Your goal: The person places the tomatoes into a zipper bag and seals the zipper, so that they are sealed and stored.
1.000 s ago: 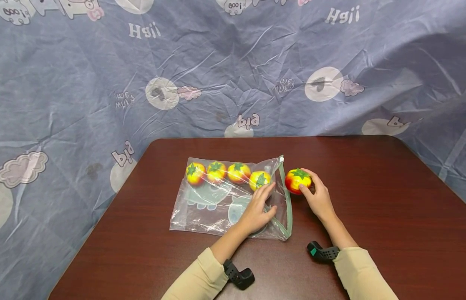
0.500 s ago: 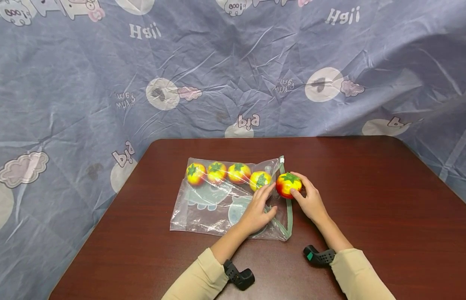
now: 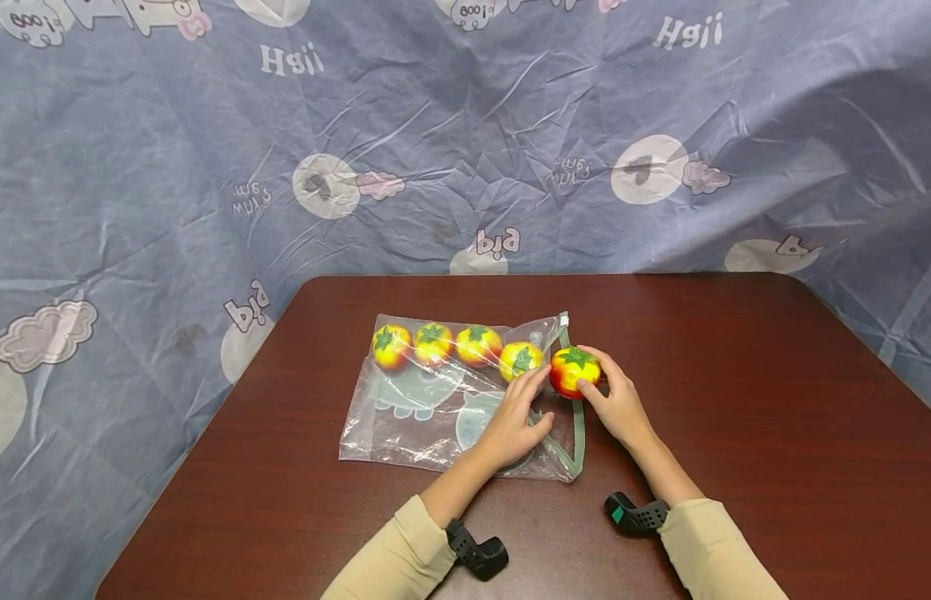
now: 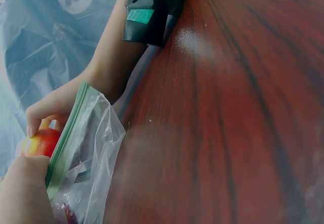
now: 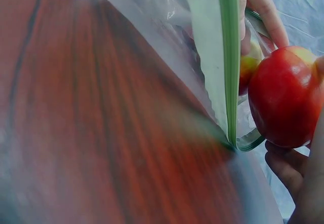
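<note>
1. On the table, head view: clear bag laid down, mouth facing right; four fruits lined up inside along the far side. Left hand placed at the mouth, fingers and thumb spread, nothing seen clasped; probably so the lips are kept apart. Held fruit, red-yellow, grasped between thumb and fingers of right hand, at the mouth over the green strip; gripped from the right, presumably so its left side is left free.
2. Head view, versus a second ago: held fruit shifted left, from beside the strip to over it. Left hand, bag and four fruits unchanged.
3. Left wrist view: strip seen raised, apparently propped by left hand; held fruit seen past it. Wristband worn on right arm.
4. Right wrist view: held fruit seen just beside the raised strip; left hand's fingers seen beyond.
</note>
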### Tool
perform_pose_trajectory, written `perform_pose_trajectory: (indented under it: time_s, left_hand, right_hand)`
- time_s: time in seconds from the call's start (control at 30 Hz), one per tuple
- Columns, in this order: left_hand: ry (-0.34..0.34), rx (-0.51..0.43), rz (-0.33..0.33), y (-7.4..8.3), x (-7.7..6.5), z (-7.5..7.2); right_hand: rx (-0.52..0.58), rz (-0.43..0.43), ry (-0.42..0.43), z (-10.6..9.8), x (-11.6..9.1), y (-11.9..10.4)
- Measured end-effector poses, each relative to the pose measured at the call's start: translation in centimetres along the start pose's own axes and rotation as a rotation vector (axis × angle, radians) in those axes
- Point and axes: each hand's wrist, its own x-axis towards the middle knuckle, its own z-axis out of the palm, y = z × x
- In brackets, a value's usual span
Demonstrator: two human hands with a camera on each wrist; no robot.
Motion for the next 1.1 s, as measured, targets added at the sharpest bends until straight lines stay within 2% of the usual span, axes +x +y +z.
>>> perform_pose_trajectory:
  time_s: [0.5,0.77,1.1]
  left_hand:
    - [0.006,0.01,0.008,-0.04,0.09,0.04]
    - [0.002,0.007,-0.007,0.02,0.04,0.09]
    - [0.054,0.021,0.03,0.17,0.05,-0.05]
  right_hand:
    - [-0.029,-0.024,-0.005,-0.04,0.01,-0.03]
    - [-0.103,0.002,-0.032,-0.19,-0.24,-0.48]
    - [-0.098,-0.023,-0.055,-0.2,-0.23,-0.58]
